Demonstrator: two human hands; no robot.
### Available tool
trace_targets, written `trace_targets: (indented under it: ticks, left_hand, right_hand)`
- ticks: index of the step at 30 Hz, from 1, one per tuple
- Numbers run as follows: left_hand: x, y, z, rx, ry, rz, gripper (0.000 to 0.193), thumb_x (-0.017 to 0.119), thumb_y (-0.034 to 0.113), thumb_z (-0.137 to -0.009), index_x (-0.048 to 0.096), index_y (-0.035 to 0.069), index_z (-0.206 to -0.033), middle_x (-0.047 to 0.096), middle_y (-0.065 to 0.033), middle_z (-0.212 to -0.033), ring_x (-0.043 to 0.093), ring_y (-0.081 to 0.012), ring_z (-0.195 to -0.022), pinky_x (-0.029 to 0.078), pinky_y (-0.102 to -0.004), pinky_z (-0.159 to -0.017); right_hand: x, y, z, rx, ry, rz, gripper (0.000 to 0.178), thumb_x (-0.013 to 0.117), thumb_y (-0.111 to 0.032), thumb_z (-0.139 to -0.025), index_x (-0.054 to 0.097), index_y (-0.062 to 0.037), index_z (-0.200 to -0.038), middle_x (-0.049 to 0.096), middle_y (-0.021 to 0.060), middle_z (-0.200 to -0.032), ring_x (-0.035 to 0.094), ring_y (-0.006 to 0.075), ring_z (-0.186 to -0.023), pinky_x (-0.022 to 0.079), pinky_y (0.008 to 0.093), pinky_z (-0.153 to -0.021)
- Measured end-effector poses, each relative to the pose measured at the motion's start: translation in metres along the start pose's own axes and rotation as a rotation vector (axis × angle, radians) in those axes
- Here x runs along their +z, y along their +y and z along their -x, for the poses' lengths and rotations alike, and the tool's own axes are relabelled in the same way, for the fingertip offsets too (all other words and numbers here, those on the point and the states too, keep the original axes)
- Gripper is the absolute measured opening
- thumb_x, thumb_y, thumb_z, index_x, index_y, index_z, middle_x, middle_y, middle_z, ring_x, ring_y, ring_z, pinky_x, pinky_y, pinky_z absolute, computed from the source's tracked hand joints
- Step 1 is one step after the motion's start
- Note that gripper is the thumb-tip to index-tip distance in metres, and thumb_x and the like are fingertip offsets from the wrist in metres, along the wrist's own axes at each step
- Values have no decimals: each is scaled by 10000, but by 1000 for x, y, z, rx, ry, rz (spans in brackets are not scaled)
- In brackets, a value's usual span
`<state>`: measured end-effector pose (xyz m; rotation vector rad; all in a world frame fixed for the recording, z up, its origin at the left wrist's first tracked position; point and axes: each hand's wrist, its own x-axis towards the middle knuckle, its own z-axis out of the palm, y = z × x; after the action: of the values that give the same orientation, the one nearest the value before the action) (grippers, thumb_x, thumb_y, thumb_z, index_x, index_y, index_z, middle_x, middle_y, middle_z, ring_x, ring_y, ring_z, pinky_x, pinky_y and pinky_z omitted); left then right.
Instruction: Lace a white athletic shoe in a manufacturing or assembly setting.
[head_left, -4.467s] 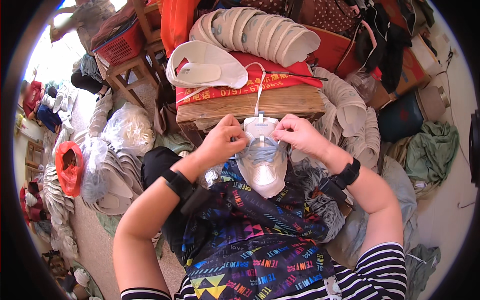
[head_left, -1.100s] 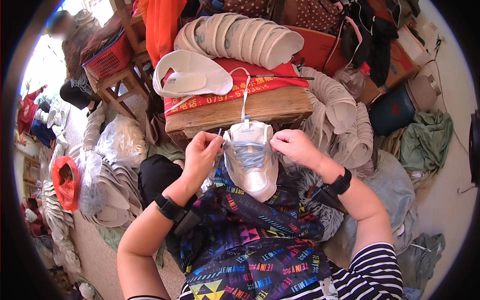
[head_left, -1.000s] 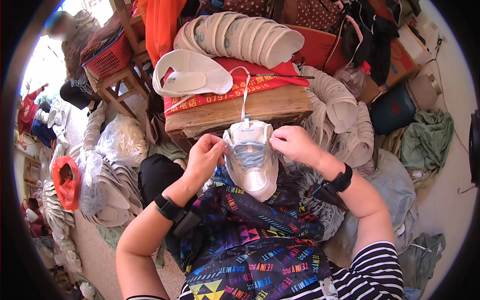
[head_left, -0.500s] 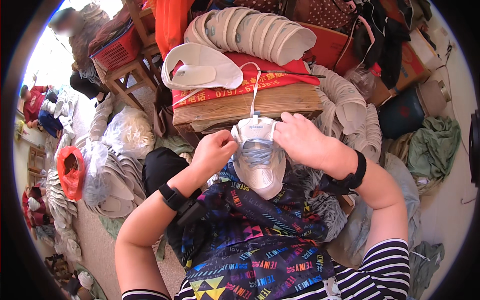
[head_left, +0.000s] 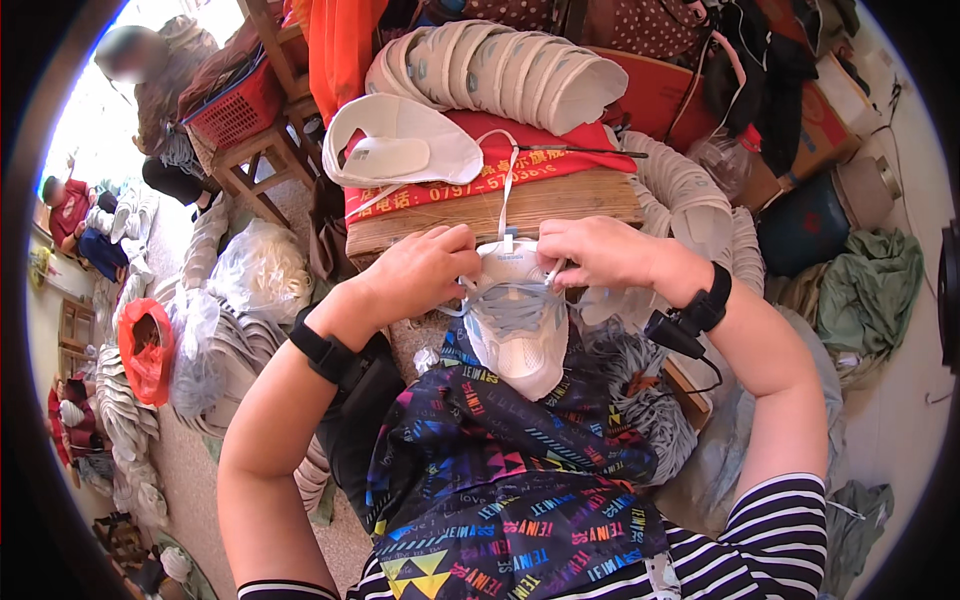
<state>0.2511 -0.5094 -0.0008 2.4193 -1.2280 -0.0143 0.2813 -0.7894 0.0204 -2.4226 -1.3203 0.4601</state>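
Observation:
A white and pale grey shoe upper [head_left: 520, 350] hangs toe-down in front of me, against the near edge of the wooden bench [head_left: 440, 230]. Grey-blue shoelaces [head_left: 512, 312] cross its front. My left hand [head_left: 428, 268] is closed at the left eyelet edge, pinching a lace there. On the opposite edge, my right hand [head_left: 592, 256] grips lace between thumb and fingers. A white strap [head_left: 508, 200] runs from the bench top down to the tongue of the upper.
On the bench lie a red printed cloth [head_left: 415, 198], a loose white upper [head_left: 400, 150] and a row of nested uppers [head_left: 490, 75]. Grey laces [head_left: 650, 420] are bundled at my right. Stacked uppers and plastic bags [head_left: 260, 270] cover floor at left, where other people sit farther off.
Both hands have risen slightly, the left one turning so its back faces up. Lace now stretches from the upper's sides to my fingers. The upper has barely moved.

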Motion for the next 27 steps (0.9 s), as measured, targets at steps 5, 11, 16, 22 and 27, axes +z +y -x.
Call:
trace_targets:
  ticks: [5, 11, 16, 22, 27]
  left_hand:
    - [-1, -6, -2, -143, -174, 175, 201, 725, 96, -774, 615, 50, -936, 542, -93, -1039, 579, -300, -929, 484, -384, -794]
    - [20, -21, 7, -158, -24, 484, 111, 684, 129, -856, 654, 22, -860, 530, -86, -1050, 550, -193, -937, 473, -308, -802]
    - [52, -10, 7, -302, 200, 516, 147, 729, 167, -819, 676, 33, -849, 525, -72, -1033, 533, -165, -937, 460, -282, -798]
    - [33, 28, -20, -350, 513, 714, 157, 681, 152, -887, 677, 5, -943, 602, -31, -1009, 546, -108, -959, 445, -255, -794]
    - [-16, 58, -34, -354, 544, 1201, 177, 638, 133, -936, 670, -36, -977, 604, 47, -801, 514, -28, -729, 430, -195, -656]
  right_hand:
    - [0, 4, 0, 66, -5, -165, 187, 711, -230, -823, 628, -64, -838, 562, 76, -895, 608, 272, -877, 475, 369, -748]
    - [14, 8, -12, 278, -38, -315, 314, 708, -356, -791, 681, -44, -823, 576, 129, -928, 581, 263, -891, 473, 346, -783]
    - [42, 7, -13, 357, 239, -342, 248, 704, -278, -763, 688, -30, -771, 609, 143, -880, 599, 252, -869, 482, 352, -764]
    - [18, -22, -31, 318, 671, -542, 183, 684, -175, -826, 683, 4, -786, 607, 120, -806, 596, 207, -740, 469, 331, -663]
    - [-25, -77, -39, 91, 913, -351, 157, 630, -144, -924, 653, 11, -920, 592, 6, -846, 577, 77, -731, 470, 221, -645]
